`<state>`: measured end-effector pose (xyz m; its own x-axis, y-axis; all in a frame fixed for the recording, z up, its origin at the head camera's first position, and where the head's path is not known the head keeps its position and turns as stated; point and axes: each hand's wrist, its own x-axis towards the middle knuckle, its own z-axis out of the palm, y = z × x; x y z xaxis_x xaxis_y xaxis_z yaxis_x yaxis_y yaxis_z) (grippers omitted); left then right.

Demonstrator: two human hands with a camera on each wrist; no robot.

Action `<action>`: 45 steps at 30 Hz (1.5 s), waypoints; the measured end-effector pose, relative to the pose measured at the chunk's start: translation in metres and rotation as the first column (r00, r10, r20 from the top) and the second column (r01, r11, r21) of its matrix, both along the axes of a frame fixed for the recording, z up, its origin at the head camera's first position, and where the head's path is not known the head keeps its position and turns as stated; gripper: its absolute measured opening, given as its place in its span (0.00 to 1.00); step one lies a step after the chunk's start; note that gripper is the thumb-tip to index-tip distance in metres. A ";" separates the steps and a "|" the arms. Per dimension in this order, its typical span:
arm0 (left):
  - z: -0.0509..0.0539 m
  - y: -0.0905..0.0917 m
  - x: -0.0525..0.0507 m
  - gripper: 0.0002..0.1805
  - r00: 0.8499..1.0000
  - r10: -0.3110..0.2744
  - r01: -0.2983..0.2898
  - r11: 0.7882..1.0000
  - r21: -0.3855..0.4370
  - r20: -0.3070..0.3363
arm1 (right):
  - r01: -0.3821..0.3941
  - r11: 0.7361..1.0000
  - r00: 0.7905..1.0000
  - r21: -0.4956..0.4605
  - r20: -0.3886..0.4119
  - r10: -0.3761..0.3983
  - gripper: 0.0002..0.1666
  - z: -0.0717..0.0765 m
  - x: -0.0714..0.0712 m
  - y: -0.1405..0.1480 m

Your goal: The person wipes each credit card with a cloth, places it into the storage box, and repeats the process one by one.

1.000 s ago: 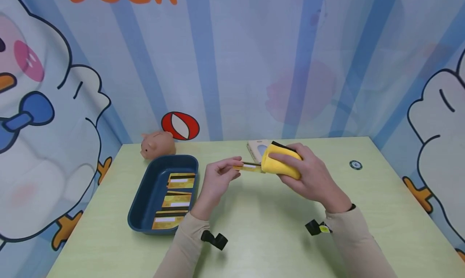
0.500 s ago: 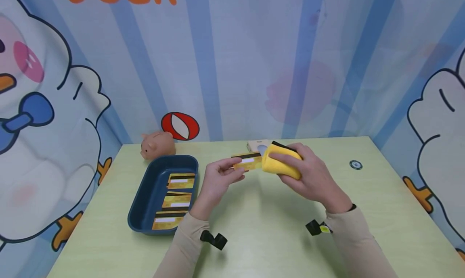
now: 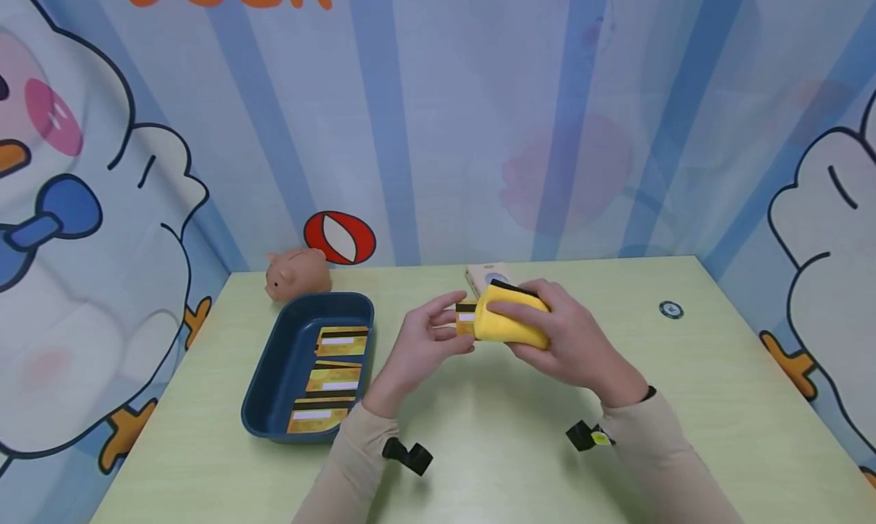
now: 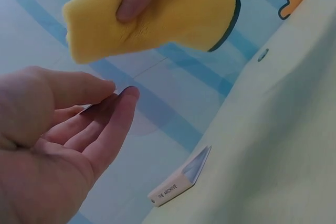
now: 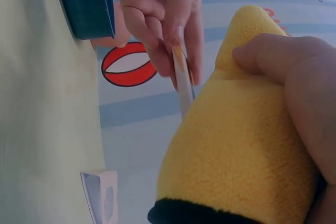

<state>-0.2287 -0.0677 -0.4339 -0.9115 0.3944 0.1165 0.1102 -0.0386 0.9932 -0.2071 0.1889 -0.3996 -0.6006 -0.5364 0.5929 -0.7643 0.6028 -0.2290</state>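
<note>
My left hand [image 3: 420, 345] pinches a gold bank card [image 3: 465, 320] with a black stripe and a white strip, its edge towards the right wrist view. My right hand [image 3: 571, 349] grips a folded yellow plush cloth [image 3: 509, 326] with a black edge, thumb and fingers pressed into it. In the head view the cloth overlaps the card's right part; whether they touch I cannot tell. Both hands are above the table. Several similar cards [image 3: 342, 341] lie in the dark blue tray [image 3: 258, 391] to the left of my left hand.
A pink piggy bank [image 3: 297, 273] stands behind the tray. Behind the cloth lies a small pale box [image 4: 173, 187] with "THE ARCHIVE" on its side. A round dark chip [image 3: 671, 309] lies at the right of the pale green table [image 3: 506, 463]. A cartoon-printed curtain hangs behind.
The card has turned from nearly edge-on to face the head view, and the cloth now covers more of it. My right hand has moved left and down with the cloth; my left has shifted slightly right.
</note>
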 end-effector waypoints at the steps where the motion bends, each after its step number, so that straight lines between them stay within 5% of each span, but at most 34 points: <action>1: 0.000 0.002 0.001 0.38 1.000 -0.009 0.009 1.000 -0.009 -0.004 | -0.012 1.000 1.000 0.003 -0.002 0.012 0.35 -0.001 0.000 -0.002; 8: 0.001 0.012 0.007 0.39 0.997 -0.056 0.055 0.998 -0.024 -0.046 | -0.060 0.998 0.998 0.033 -0.024 0.061 0.36 -0.007 0.000 -0.013; 18: 0.006 0.014 0.012 0.37 0.995 -0.025 0.026 1.000 0.006 -0.093 | -0.041 0.998 0.996 0.043 -0.075 0.044 0.34 -0.010 0.002 -0.023; 32: 0.016 0.013 0.015 0.37 0.998 0.031 -0.029 0.999 0.037 -0.059 | 0.078 0.996 0.989 0.052 -0.131 -0.070 0.30 -0.007 0.002 -0.020; 45: 0.028 0.004 0.015 0.35 0.995 0.102 -0.103 0.990 0.095 0.021 | 0.078 0.996 0.988 0.037 -0.134 -0.073 0.30 -0.003 -0.006 -0.003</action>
<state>-0.2138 -0.0641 -0.4056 -0.9487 0.2863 0.1342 0.1024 -0.1234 0.9871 -0.2127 0.1858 -0.4027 -0.5580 -0.5188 0.6476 -0.7382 0.6668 -0.1019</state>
